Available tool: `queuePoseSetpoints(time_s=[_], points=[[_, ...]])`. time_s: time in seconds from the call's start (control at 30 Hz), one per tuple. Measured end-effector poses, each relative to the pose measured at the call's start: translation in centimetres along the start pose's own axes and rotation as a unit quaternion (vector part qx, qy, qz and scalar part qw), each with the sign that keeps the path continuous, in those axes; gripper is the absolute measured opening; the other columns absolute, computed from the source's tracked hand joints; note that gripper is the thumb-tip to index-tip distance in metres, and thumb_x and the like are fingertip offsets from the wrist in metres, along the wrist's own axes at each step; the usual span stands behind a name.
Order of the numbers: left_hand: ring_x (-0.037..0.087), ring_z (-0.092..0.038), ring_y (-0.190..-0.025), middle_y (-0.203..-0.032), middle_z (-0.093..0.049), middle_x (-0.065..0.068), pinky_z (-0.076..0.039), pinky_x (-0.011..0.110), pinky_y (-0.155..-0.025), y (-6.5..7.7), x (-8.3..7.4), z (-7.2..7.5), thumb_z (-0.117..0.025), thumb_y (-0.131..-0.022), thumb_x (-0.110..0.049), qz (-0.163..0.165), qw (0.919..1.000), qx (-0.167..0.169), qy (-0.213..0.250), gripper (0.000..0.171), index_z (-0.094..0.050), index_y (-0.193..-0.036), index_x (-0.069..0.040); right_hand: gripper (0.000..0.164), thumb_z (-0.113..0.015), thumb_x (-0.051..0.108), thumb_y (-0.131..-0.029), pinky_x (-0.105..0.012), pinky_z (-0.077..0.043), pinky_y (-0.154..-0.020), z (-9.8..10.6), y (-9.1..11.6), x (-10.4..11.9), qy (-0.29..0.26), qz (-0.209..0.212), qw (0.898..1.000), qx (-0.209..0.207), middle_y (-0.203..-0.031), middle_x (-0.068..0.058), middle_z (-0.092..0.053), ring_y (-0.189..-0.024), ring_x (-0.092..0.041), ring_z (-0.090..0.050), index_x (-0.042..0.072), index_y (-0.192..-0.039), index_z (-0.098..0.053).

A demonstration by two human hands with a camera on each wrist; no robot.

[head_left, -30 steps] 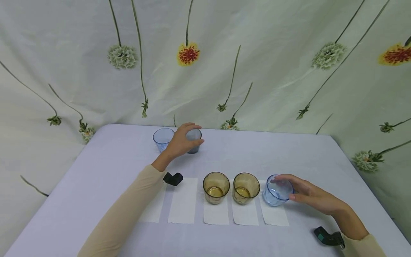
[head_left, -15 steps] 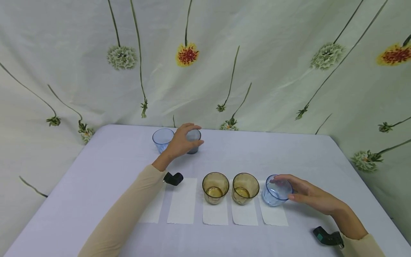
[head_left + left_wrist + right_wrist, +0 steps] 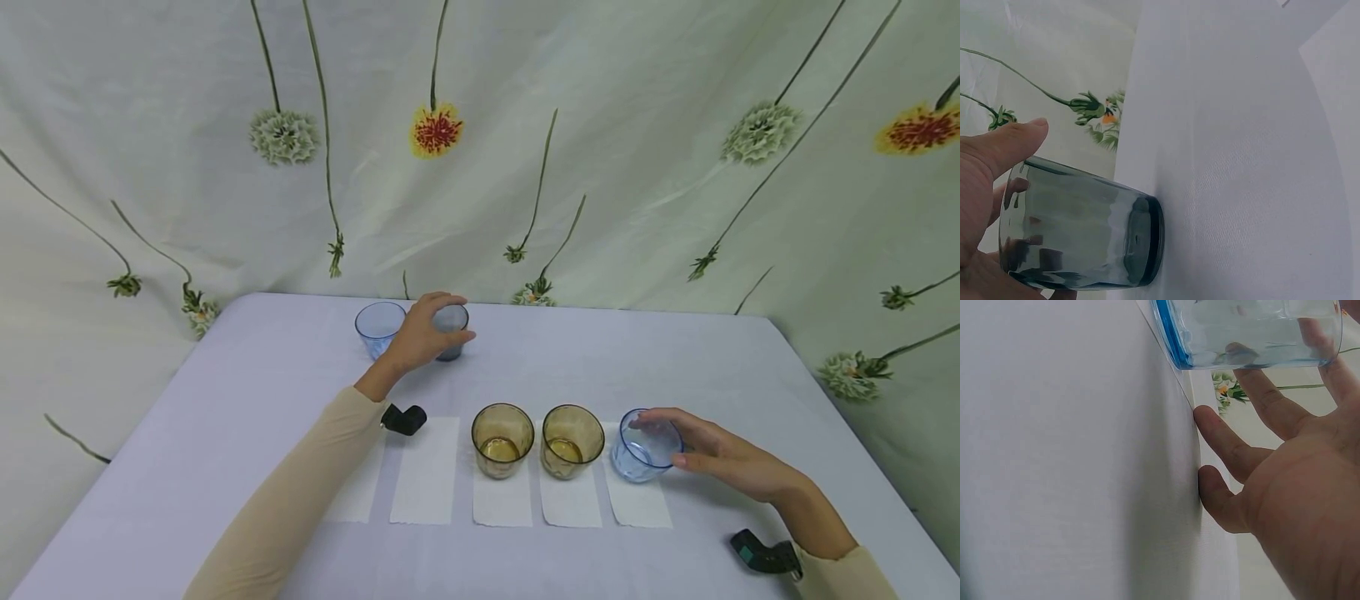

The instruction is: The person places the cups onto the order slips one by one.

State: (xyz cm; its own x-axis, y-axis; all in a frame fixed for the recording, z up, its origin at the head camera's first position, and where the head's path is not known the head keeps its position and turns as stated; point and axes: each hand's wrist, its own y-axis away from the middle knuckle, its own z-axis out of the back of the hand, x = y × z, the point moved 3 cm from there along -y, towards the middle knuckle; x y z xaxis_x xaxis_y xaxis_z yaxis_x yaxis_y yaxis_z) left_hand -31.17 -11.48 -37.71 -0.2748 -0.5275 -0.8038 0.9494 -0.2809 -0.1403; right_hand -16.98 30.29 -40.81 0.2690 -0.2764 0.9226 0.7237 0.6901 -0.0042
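Observation:
At the far side of the table, my left hand (image 3: 418,337) grips a grey glass (image 3: 452,323) near its rim, thumb and fingers on opposite sides. The left wrist view shows this tinted glass (image 3: 1079,219) with its base right at the tabletop. On the right, my right hand (image 3: 723,454) holds a light blue glass (image 3: 637,462) between thumb and fingers, over a white paper strip (image 3: 643,507). In the right wrist view, two lower fingers reach down beside the blue glass (image 3: 1254,337) to the table surface.
Two amber glasses (image 3: 501,462) stand upright on paper strips (image 3: 502,508) left of the right hand. Two more strips (image 3: 423,479) lie further left, partly under the left forearm. Another blue glass (image 3: 377,325) stands behind the left wrist. A flowered cloth (image 3: 600,150) hangs behind the table.

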Motion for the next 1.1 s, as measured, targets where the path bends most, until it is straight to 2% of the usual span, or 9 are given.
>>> queuePoseSetpoints(time_s=[0.2, 0.53, 1.1], points=[[0.037, -0.028, -0.148, -0.156, -0.035, 0.016, -0.026, 0.06, -0.117, 0.06, 0.01, 0.1, -0.078, -0.088, -0.027, 0.001, 1.0, 0.003, -0.006, 0.061, -0.055, -0.142, -0.009, 0.053, -0.046, -0.003, -0.102, -0.007, -0.025, -0.11, 0.07, -0.05, -0.33, -0.005, -0.008, 1.0, -0.003, -0.156, -0.018, -0.038, -0.143, 0.004, -0.032, 0.01, -0.153, -0.037], [0.038, -0.033, -0.144, -0.151, -0.039, 0.018, -0.029, 0.059, -0.116, 0.08, -0.1, 0.06, -0.077, -0.089, -0.019, -0.005, 0.9999, 0.003, -0.013, 0.057, -0.056, -0.14, -0.009, 0.053, -0.046, -0.003, -0.102, -0.006, -0.024, -0.109, -0.02, -0.05, -0.02, -0.001, 0.003, 1.0, 0.002, -0.155, -0.016, -0.039, -0.142, 0.006, -0.031, 0.009, -0.152, -0.037], [0.038, -0.038, -0.139, -0.145, -0.042, 0.02, -0.032, 0.058, -0.114, 0.1, 0.02, -0.25, -0.075, -0.09, -0.017, -0.004, 0.9997, 0.0, -0.023, 0.054, -0.057, -0.14, -0.007, 0.053, -0.045, -0.002, -0.102, -0.006, -0.024, -0.108, -0.02, 0.05, -0.05, -0.008, -0.001, 1.0, 0.003, -0.156, -0.011, -0.04, -0.142, 0.007, -0.031, 0.01, -0.153, -0.036]])
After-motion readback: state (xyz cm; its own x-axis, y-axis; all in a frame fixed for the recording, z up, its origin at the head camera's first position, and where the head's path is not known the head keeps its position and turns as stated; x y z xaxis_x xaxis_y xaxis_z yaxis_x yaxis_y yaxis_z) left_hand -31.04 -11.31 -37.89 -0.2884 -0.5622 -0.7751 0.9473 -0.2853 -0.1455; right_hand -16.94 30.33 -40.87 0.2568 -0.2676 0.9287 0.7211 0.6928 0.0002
